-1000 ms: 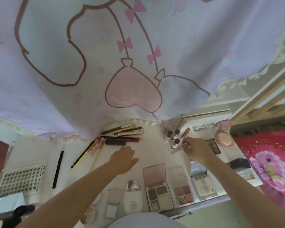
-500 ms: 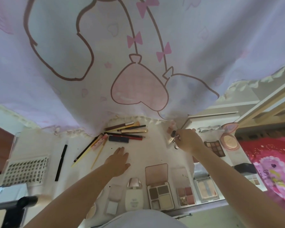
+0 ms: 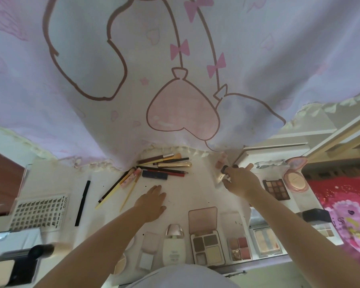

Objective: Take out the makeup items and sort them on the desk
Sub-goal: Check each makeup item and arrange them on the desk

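Bedroom; bed curtain (image 3: 175, 69), desk (image 3: 185, 190)

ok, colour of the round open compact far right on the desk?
Pink: the round compact shows best in the head view.

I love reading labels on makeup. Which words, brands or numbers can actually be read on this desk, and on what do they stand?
"XOYO": printed sideways along the right edge of the white card of small dark pieces at the desk's left.
White bottle near the front edge: a faint print, too blurred to read.
Pink fabric at the right: a few large letters, partly cut off, not readable.
Palettes, pencils and tubes: no readable text.
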Motion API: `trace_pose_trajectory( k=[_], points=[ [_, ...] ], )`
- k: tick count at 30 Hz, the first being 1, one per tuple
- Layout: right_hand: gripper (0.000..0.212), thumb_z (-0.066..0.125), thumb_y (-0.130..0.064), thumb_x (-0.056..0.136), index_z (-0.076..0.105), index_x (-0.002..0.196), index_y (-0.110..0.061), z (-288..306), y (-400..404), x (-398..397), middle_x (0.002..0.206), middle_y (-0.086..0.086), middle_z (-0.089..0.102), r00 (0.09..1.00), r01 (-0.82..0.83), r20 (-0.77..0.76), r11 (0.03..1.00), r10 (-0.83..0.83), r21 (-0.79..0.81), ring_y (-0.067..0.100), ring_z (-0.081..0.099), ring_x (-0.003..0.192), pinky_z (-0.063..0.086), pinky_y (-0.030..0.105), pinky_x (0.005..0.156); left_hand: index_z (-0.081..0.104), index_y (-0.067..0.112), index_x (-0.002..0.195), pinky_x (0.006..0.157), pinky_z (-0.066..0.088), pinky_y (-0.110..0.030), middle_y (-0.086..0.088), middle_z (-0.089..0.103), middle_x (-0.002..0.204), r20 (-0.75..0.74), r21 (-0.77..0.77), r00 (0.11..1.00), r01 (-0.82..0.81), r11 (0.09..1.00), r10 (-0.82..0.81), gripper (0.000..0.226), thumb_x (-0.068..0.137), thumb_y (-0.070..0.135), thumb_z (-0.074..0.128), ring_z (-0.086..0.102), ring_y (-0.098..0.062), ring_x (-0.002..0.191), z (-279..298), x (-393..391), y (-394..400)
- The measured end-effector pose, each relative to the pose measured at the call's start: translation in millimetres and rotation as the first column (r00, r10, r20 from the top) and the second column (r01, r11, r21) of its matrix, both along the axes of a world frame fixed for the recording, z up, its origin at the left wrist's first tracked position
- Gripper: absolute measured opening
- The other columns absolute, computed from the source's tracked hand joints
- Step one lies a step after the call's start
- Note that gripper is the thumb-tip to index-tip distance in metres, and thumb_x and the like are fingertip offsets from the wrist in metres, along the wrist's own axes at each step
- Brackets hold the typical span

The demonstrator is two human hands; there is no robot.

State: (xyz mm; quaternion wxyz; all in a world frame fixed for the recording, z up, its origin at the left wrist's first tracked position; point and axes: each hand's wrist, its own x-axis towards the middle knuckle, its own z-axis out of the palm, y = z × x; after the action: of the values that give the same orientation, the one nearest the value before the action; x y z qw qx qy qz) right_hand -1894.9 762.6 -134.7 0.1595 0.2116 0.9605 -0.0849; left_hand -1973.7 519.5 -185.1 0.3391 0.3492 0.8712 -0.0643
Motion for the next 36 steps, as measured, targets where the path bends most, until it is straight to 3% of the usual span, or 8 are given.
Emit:
trace_pose_trajectory(
  k=[7, 12, 16, 21, 26, 30, 33, 36],
  points=[
    [0.047, 0.047, -0.051, 0.087, 0.046, 0.121, -0.019, 26, -15, 0, 0.103, -0.002, 0.065, 0.994, -0.082, -0.061, 0.991, 0.088, 0.104, 0.023, 0.061, 0.100, 0.047, 0.037, 0.089, 0.027, 0.015, 0.143, 0.114, 0.023, -0.034, -0.004, 0.015, 0.155, -0.072, 0.074, 0.997, -0.020, 0.997, 0.025, 0.045, 0.100, 0.028, 0.028, 0.016, -0.021, 0.142, 2, -7, -14],
    [0.040, 0.034, -0.037, 0.096, 0.052, 0.119, -0.010, 33, -60, -28, 0.112, 0.005, 0.059, 0.954, -0.291, -0.040, 0.950, 0.297, 0.116, 0.021, 0.055, 0.107, 0.042, 0.034, 0.093, 0.037, 0.014, 0.138, 0.111, 0.028, -0.031, -0.005, 0.030, 0.148, -0.185, 0.159, 0.974, -0.101, 0.982, 0.130, 0.041, 0.100, 0.025, 0.029, 0.025, -0.021, 0.138, 9, -18, -28],
    [0.039, 0.042, -0.030, 0.094, 0.045, 0.127, -0.010, -11, -98, -60, 0.131, 0.009, 0.049, 0.945, -0.325, 0.018, 0.942, 0.328, -0.079, 0.025, 0.045, 0.121, 0.042, 0.035, 0.097, 0.037, 0.013, 0.137, 0.115, 0.019, -0.029, -0.003, 0.003, 0.157, -0.240, 0.208, 0.957, -0.114, 0.971, 0.164, 0.040, 0.099, 0.025, 0.030, 0.001, -0.017, 0.145, 18, -27, -42],
    [0.045, 0.046, -0.025, 0.092, 0.036, 0.133, -0.010, -43, -132, -92, 0.136, 0.008, 0.042, 0.953, -0.301, -0.006, 0.952, 0.301, -0.048, 0.026, 0.039, 0.127, 0.039, 0.035, 0.097, 0.023, 0.017, 0.145, 0.100, 0.038, -0.032, 0.003, 0.018, 0.153, -0.207, 0.237, 0.943, -0.209, 0.949, 0.260, 0.049, 0.097, 0.022, 0.034, 0.033, -0.021, 0.132, 26, -36, -60],
    [0.034, 0.041, -0.019, 0.094, 0.046, 0.127, -0.010, -63, -140, -100, 0.130, 0.007, 0.047, 0.939, -0.342, -0.014, 0.939, 0.343, 0.040, 0.025, 0.040, 0.123, 0.035, 0.033, 0.100, 0.034, 0.013, 0.138, 0.100, 0.038, -0.034, -0.005, 0.034, 0.143, -0.191, 0.180, 0.930, -0.281, 0.943, 0.314, 0.042, 0.098, 0.024, 0.033, 0.036, -0.023, 0.128, 24, -34, -71],
    [0.034, 0.043, -0.026, 0.093, 0.052, 0.122, -0.011, -65, -135, -93, 0.127, 0.007, 0.051, 0.930, -0.366, -0.050, 0.927, 0.363, -0.081, 0.023, 0.045, 0.119, 0.038, 0.030, 0.099, 0.015, 0.017, 0.146, 0.103, 0.037, -0.029, -0.001, 0.024, 0.150, -0.122, 0.267, 0.920, -0.331, 0.905, 0.373, 0.054, 0.097, 0.027, 0.037, 0.029, -0.020, 0.135, 19, -30, -69],
    [0.029, 0.046, -0.026, 0.092, 0.056, 0.115, -0.011, -47, -128, -81, 0.117, 0.007, 0.056, 0.909, -0.417, -0.086, 0.880, 0.408, -0.227, 0.022, 0.051, 0.110, 0.040, 0.027, 0.091, 0.006, 0.014, 0.148, 0.112, 0.025, -0.028, 0.001, 0.005, 0.156, -0.127, 0.310, 0.951, -0.231, 0.922, 0.281, 0.062, 0.097, 0.029, 0.039, 0.011, -0.020, 0.143, 19, -32, -61],
    [0.026, 0.048, -0.025, 0.092, 0.057, 0.113, -0.011, -12, -119, -70, 0.112, 0.007, 0.056, 0.875, -0.479, -0.113, 0.808, 0.471, -0.343, 0.021, 0.051, 0.106, 0.037, 0.025, 0.087, 0.039, 0.012, 0.133, 0.100, 0.033, -0.027, -0.008, 0.041, 0.138, 0.017, 0.317, 0.983, -0.180, 0.931, 0.185, 0.040, 0.097, 0.029, 0.039, 0.037, -0.023, 0.130, 36, -36, -50]
  ],
)
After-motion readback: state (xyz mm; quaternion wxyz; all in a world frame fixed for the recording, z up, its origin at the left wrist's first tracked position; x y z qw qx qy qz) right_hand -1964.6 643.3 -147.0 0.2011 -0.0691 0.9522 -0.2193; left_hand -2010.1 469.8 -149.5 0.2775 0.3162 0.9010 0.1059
